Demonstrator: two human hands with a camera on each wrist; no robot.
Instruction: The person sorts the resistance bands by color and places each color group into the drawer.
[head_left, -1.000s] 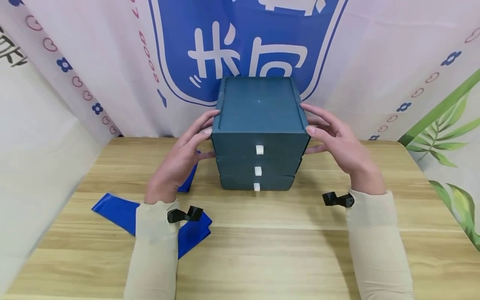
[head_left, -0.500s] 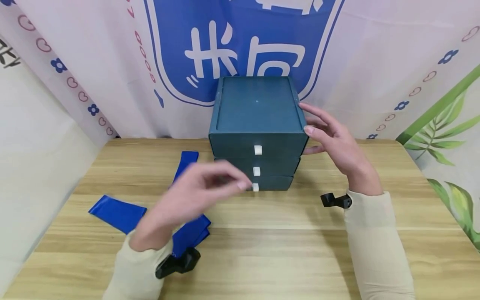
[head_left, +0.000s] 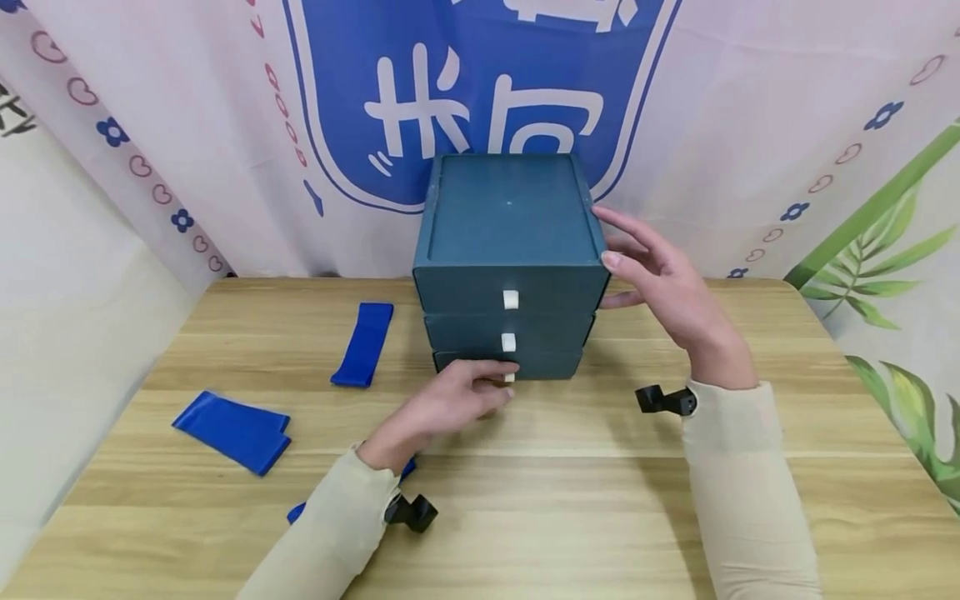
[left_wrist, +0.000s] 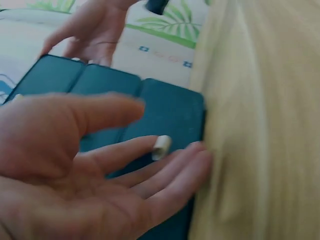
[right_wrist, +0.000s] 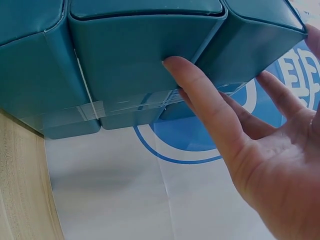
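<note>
A dark teal cabinet [head_left: 510, 208] with three stacked drawers stands at the back of the table. Each drawer has a small white knob down its front. My left hand [head_left: 450, 400] is at the lowest drawer, its fingertips right at that drawer's knob [left_wrist: 161, 147]. In the left wrist view the thumb stands apart from the other fingers, which are loosely extended. Against the cabinet's right side, my right hand [head_left: 667, 292] rests with extended, spread fingers. Its thumb is at the top drawer's front corner. All three drawers appear closed.
Flat blue strips lie on the wooden table [head_left: 570, 517]: one strip [head_left: 363, 343] left of the cabinet, a folded strip [head_left: 236, 432] farther left, and more blue material [head_left: 407, 468] mostly hidden under the left sleeve. A printed curtain [head_left: 360, 233] hangs right behind the cabinet.
My left hand has left the cabinet's upper left side and come down to the bottom drawer's knob. My right hand has stayed at the right side.
</note>
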